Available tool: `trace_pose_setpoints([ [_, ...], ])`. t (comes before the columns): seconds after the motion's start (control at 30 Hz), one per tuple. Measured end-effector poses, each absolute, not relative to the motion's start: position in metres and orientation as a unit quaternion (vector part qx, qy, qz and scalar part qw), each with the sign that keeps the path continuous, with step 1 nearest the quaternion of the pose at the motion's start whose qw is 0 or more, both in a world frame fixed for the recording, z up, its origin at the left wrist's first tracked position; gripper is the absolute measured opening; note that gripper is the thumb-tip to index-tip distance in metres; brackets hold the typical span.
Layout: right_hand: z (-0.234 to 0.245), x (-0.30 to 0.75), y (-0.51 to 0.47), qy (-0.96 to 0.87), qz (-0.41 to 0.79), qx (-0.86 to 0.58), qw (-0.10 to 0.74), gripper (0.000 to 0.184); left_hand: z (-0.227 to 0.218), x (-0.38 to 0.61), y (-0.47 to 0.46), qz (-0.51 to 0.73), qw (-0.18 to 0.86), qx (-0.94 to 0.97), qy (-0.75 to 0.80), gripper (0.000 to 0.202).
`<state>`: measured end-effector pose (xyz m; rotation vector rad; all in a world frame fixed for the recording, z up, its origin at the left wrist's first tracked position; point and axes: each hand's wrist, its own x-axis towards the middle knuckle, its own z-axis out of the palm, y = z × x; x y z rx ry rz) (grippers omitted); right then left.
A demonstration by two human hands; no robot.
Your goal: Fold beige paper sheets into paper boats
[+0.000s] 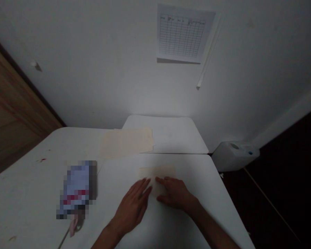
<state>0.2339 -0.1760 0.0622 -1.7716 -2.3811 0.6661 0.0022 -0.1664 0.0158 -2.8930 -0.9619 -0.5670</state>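
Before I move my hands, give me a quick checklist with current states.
1. Left hand at the small, thin, beige rectangular sheet: ok, fingertips at its left side.
2. Right hand at the sheet: ok, fingers over its right side.
3. Sheet's whole outline visible: not ok, hands cover part.
4. Sheet fully flat: cannot tell.
5. Larger beige rectangular sheeting apart from hands: ok, farther back, leftward.
6. Pixelated blue-and-red object apart from left hand: ok.

My small sheet (158, 172) is pale cream, like the larger sheets (126, 141); my tabletop (111, 186) is white, the wall chart (182, 38) white with dark gridlines, the wooden panel (12, 93) brown-grained, the pixelated object (76, 181) lavender-blue, red-banded.
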Motion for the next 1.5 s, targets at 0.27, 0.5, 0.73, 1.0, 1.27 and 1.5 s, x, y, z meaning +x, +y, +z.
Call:
trace_pose_setpoints([
  [0.27, 0.063, 0.233, -0.175, -0.779, 0.224, -0.584, 0.042, 0.072, 0.030, 0.015, -0.170, -0.127, -0.067, -0.958, -0.250, 0.057],
  [0.5, 0.066, 0.234, -0.176, -0.777, 0.230, -0.584, 0.040, 0.072, 0.029, 0.010, -0.169, -0.156, -0.069, -0.947, -0.272, 0.054],
  [0.73, 0.064, 0.234, -0.175, -0.769, 0.237, -0.593, 0.039, 0.074, 0.023, -0.004, -0.165, -0.165, -0.039, -0.936, -0.308, 0.052],
  [1.0, 0.068, 0.231, -0.176, -0.766, 0.236, -0.597, 0.033, 0.075, 0.023, -0.013, -0.159, -0.169, -0.035, -0.934, -0.314, 0.053],
  [1.27, 0.063, 0.234, -0.176, -0.772, 0.230, -0.591, 0.044, 0.074, 0.016, -0.014, -0.159, -0.168, -0.029, -0.926, -0.338, 0.052],
  [1.5, 0.066, 0.233, -0.176, -0.769, 0.232, -0.594, 0.040, 0.074, 0.023, -0.009, -0.160, -0.163, -0.023, -0.925, -0.343, 0.048],
])
